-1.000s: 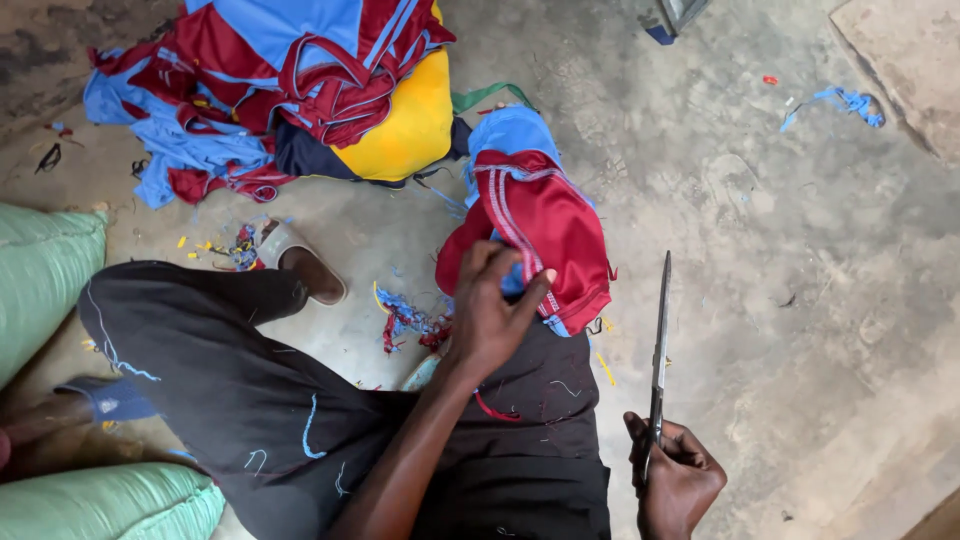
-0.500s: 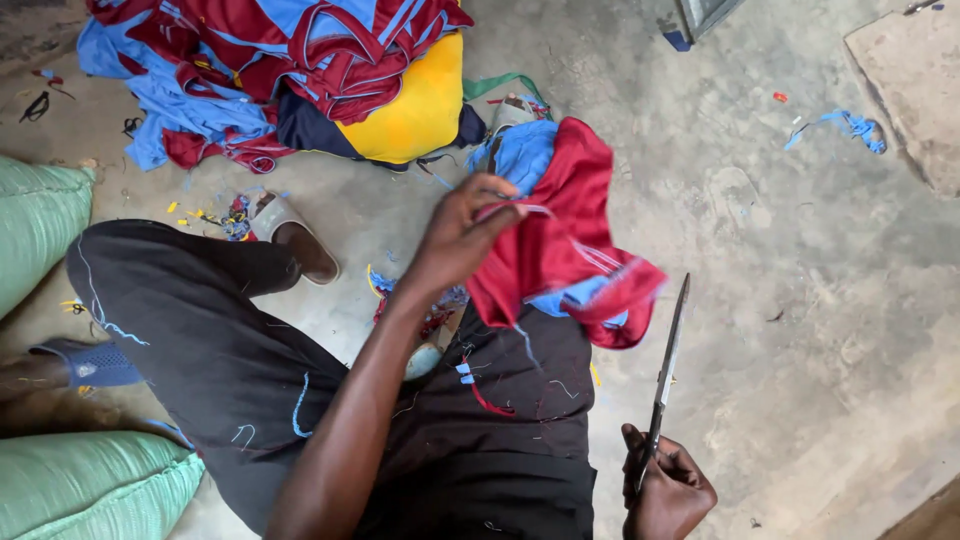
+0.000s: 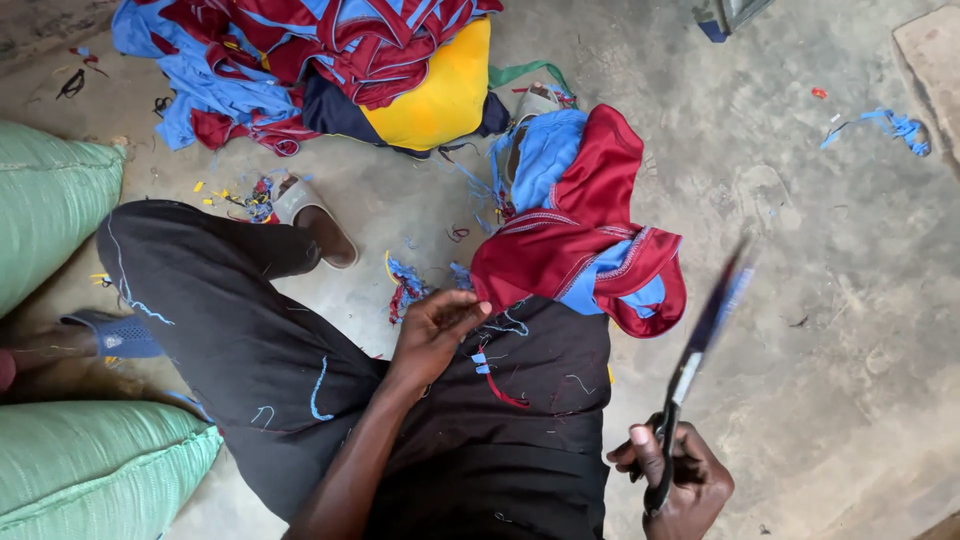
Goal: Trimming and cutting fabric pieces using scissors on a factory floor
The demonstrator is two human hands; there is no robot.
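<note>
My left hand (image 3: 432, 332) rests over my black-trousered lap, fingers curled loosely, holding nothing, just beside a heap of maroon and blue garments (image 3: 580, 235) lying past my right knee. My right hand (image 3: 682, 480) grips the handles of long scissors (image 3: 700, 345); the blades point up and away and are blurred by motion. Thread scraps of blue and red cling to my trousers (image 3: 300, 360).
A big pile of maroon, blue and yellow clothes (image 3: 330, 60) lies ahead on the concrete floor. Green sacks (image 3: 50, 200) stand at my left. A sandalled foot (image 3: 315, 220) and cloth scraps (image 3: 405, 285) sit between. A blue strip (image 3: 885, 125) lies far right.
My left hand has let go of the maroon garment and drawn back to my lap; the garment now lies on the floor. The scissors have swung slightly to the right.
</note>
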